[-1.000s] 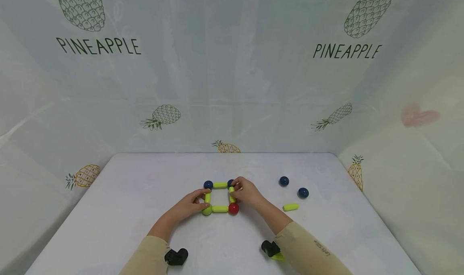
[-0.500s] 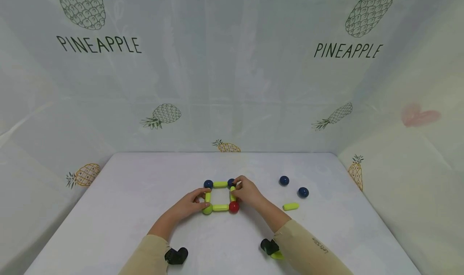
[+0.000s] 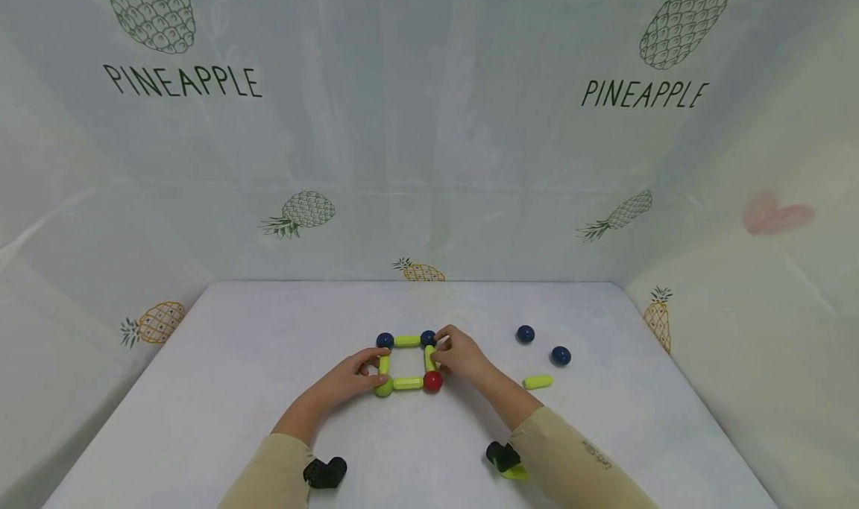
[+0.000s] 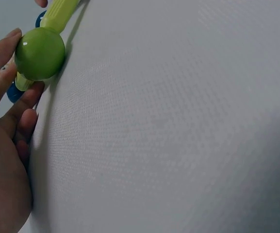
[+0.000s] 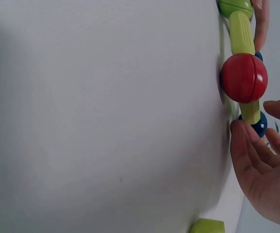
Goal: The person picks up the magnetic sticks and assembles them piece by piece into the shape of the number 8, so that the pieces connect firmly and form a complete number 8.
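Observation:
A square of toy building rods and balls lies on the white table in the head view. It has a green ball [image 3: 383,387], a red ball [image 3: 432,381] and two blue balls at its corners, joined by yellow-green rods. My left hand [image 3: 349,378] grips the left rod [image 3: 385,363], its thumb at the green ball. My right hand [image 3: 463,357] is at the right rod [image 3: 429,358], index fingertip by the far right blue ball [image 3: 428,338]. In the right wrist view a gap shows between one digit and that rod, while other fingertips [image 5: 239,128] meet its end.
Two loose blue balls, one at the back [image 3: 526,334] and one nearer [image 3: 561,356], lie right of the square with a loose yellow-green rod [image 3: 538,381]. Another yellow-green piece [image 3: 515,474] shows partly beneath the right sleeve. A pineapple-print curtain [image 3: 416,159] closes off the table's back.
The red ball has shifted slightly away from me, and the near rod lies a little straighter. My right thumb has drawn back slightly from the right rod. My left hand stays in place.

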A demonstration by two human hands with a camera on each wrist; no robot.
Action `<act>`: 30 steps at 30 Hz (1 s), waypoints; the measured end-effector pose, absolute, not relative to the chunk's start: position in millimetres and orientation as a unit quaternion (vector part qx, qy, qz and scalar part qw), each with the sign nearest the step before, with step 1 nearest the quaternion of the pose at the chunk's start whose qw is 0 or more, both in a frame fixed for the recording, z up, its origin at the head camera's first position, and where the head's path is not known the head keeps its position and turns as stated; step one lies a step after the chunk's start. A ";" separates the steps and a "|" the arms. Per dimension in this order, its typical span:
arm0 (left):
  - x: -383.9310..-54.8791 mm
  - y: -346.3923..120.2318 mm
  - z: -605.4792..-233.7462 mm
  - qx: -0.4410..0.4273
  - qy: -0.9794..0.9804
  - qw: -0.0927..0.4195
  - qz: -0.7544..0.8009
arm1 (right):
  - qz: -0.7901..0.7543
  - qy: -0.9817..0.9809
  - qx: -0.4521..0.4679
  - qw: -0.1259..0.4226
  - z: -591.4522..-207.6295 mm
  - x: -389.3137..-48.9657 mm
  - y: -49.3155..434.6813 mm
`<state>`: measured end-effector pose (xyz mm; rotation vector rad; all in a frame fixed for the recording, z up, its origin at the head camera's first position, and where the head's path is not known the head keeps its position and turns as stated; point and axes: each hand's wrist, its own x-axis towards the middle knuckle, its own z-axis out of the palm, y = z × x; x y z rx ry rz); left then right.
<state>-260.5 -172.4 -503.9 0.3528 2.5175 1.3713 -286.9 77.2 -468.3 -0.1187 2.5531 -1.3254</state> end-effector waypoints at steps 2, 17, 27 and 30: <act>-260.6 -173.4 -504.2 0.126 0.865 0.128 0.469 | -0.451 0.881 -0.045 0.135 -466.8 -285.3 79.8; -258.8 -179.2 -500.6 0.165 0.857 0.139 0.468 | -0.438 0.879 -0.116 0.148 -448.3 -257.5 104.5; -258.0 -177.6 -502.1 0.156 0.856 0.146 0.471 | -0.408 0.883 -0.151 0.174 -443.0 -240.7 125.4; -258.5 -176.7 -501.9 0.149 0.857 0.144 0.472 | -0.406 0.880 -0.167 0.182 -440.5 -233.9 134.1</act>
